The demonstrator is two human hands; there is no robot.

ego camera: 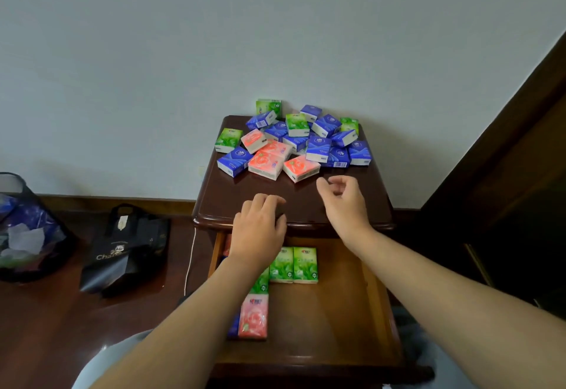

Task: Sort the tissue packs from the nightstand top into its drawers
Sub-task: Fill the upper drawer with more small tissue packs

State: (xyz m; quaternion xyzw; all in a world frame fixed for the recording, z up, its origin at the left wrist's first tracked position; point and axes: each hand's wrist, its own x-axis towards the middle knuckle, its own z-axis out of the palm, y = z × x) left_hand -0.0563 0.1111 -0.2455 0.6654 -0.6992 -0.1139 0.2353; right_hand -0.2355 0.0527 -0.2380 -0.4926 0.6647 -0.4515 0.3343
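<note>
Head view: your hands are empty, left hand [259,229] loosely spread at the nightstand [294,198] front edge, right hand [344,201] half-curled near the pink pack [301,168]. Packs heaped at the back edge; drawer [330,312] part-filled. Next step: probably pinch that pack.

Glossy dark wood nightstand [232,186]; shiny plastic-wrapped tissue packs [294,140].

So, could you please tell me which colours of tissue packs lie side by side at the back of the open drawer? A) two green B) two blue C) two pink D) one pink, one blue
A: two green packs lie side by side in the drawer.
</note>
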